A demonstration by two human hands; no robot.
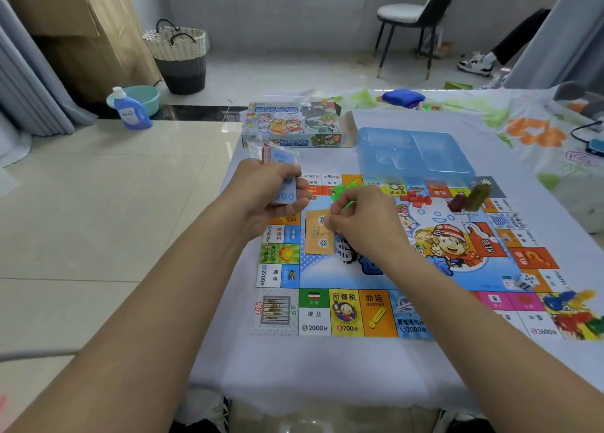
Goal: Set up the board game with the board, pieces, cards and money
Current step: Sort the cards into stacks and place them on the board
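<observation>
The game board [346,315] lies flat on the white cloth. My left hand [261,194] is shut on a stack of pale blue cards [286,192] in a clear wrapper, held above the board's left edge. My right hand [362,220] hovers over the board's middle with its fingers pinched together, beside an orange card pile [318,241]; what it pinches I cannot tell. Green pieces [343,192] sit just behind it. Red houses [418,199], dark red and olive blocks [469,199], dice [526,282] and coloured pawns [572,311] rest on the board.
The game box [291,125] and a blue plastic tray [415,151] lie beyond the board. A blue pouch [403,97] sits at the table's far edge. On the floor are a detergent bottle [130,110], a basket [178,53] and a chair [415,17].
</observation>
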